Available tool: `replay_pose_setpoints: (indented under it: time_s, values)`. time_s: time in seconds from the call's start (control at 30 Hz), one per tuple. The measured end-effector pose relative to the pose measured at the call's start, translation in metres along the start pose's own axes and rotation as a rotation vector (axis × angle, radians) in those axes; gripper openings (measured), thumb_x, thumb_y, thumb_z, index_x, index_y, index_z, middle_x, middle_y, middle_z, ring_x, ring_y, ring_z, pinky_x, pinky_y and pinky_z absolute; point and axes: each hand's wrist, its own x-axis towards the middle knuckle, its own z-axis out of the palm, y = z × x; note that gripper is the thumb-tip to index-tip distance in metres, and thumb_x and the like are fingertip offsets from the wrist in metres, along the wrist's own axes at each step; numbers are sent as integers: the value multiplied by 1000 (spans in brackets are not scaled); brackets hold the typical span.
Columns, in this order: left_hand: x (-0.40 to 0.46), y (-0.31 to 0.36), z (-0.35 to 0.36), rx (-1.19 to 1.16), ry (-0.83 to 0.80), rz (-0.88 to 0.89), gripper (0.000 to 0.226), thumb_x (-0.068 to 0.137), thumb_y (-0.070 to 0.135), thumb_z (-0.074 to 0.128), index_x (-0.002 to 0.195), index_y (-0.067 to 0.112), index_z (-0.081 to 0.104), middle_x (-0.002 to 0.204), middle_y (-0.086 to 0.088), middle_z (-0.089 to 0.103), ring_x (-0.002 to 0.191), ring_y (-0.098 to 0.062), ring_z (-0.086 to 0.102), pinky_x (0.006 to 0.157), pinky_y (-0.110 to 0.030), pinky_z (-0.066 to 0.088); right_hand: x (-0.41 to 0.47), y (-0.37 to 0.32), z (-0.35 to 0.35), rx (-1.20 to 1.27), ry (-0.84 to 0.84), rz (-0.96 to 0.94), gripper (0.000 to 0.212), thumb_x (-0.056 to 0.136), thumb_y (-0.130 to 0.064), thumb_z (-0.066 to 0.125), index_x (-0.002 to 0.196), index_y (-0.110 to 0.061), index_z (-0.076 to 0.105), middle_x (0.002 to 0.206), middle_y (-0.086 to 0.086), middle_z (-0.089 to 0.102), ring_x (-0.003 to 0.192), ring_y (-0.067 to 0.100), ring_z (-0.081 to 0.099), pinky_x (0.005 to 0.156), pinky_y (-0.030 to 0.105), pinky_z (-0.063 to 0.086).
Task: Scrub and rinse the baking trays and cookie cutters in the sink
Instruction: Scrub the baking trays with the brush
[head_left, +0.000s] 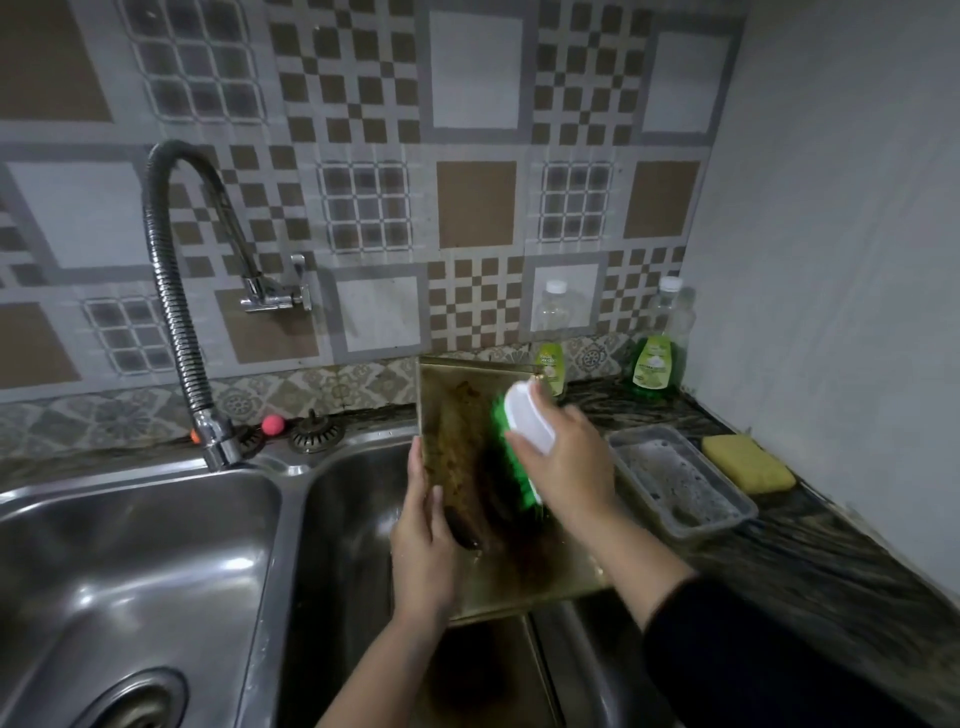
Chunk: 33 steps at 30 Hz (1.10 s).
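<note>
Over the right sink basin (343, 499), the left hand (423, 540) grips the stained, tilted baking tray's (452, 395) edge; the right hand (566, 457) clasps a green-bristled brush (519, 431) against it.

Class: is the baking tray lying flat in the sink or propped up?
Propped up: the baking tray tilts over the right basin, held by the left hand.

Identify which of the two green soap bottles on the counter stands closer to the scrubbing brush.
The smaller bottle, just behind the brush; the larger bottle stands toward the corner.
</note>
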Motion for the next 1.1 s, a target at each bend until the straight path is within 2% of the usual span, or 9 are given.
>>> replay_pose_setpoints:
  time_s: [0.1, 0.2, 0.27, 0.43, 0.57, 0.7, 0.87, 0.97, 1.1]
  values:
    - [-6, 5, 10, -45, -38, -19, 52, 102, 10, 36, 142, 41, 25, 146, 26, 31, 128, 24, 26, 108, -7, 22, 36, -22, -6, -27, 13, -32, 64, 89, -47, 56, 147, -35, 29, 127, 4, 53, 106, 22, 57, 69, 24, 39]
    - [0, 5, 4, -75, 1, -37, 49, 102, 10, 35, 146, 32, 29, 149, 19, 34, 134, 12, 28, 111, -12, 23, 8, -33, 3, 7, -75, -87, 66, 88, -48, 57, 146, -41, 26, 127, 1, 52, 102, 16, 56, 70, 21, 44]
    - [8, 3, -8, -99, 61, -62, 47, 102, 9, 35, 146, 25, 32, 150, 13, 36, 134, 7, 31, 111, -14, 25, -37, -33, 10, 28, -143, -158, 67, 86, -50, 57, 145, -45, 24, 117, -2, 54, 102, 17, 57, 76, 23, 44]
    - [7, 1, -21, -144, 76, -105, 47, 103, 11, 32, 145, 31, 35, 145, 17, 41, 130, 8, 38, 112, -23, 30, -81, -43, 17, 48, -131, -171, 64, 87, -48, 58, 144, -41, 30, 91, -15, 38, 79, 7, 49, 57, 12, 28]
    - [-4, 6, -5, -93, 27, -70, 47, 102, 9, 35, 145, 29, 36, 144, 16, 42, 126, 16, 39, 107, -10, 29, -12, -67, 24, 54, -30, -79, 50, 96, -41, 46, 144, -38, 33, 106, -6, 54, 88, 11, 56, 67, 20, 41]
    - [1, 7, -8, -104, 90, -109, 46, 103, 13, 35, 145, 30, 37, 145, 13, 43, 129, 6, 40, 111, -24, 31, 6, -80, 30, 58, -108, -43, 43, 100, -46, 29, 141, -38, 40, 112, 1, 59, 91, 15, 61, 73, 31, 53]
    - [11, 1, -37, -74, 184, -163, 45, 103, 14, 34, 144, 31, 36, 132, 19, 48, 103, 19, 48, 82, 3, 35, -85, -65, 34, 76, -171, -130, 55, 96, -57, 14, 133, -38, 51, 97, -4, 65, 87, 14, 62, 67, 26, 43]
    - [-1, -7, -32, -30, 133, -179, 46, 102, 14, 35, 141, 39, 35, 134, 20, 46, 113, 13, 48, 92, -5, 35, -81, -70, 36, 110, -69, -7, 64, 95, -57, 15, 118, -26, 66, 97, 1, 72, 91, 20, 66, 66, 27, 42]
    - [-13, -9, -11, 19, 68, -167, 47, 102, 11, 36, 144, 30, 36, 131, 24, 42, 113, 23, 41, 85, 6, 29, -22, -95, 33, 221, -43, 256, 64, 99, -49, 17, 104, -15, 71, 94, 8, 72, 84, 21, 64, 63, 25, 33]
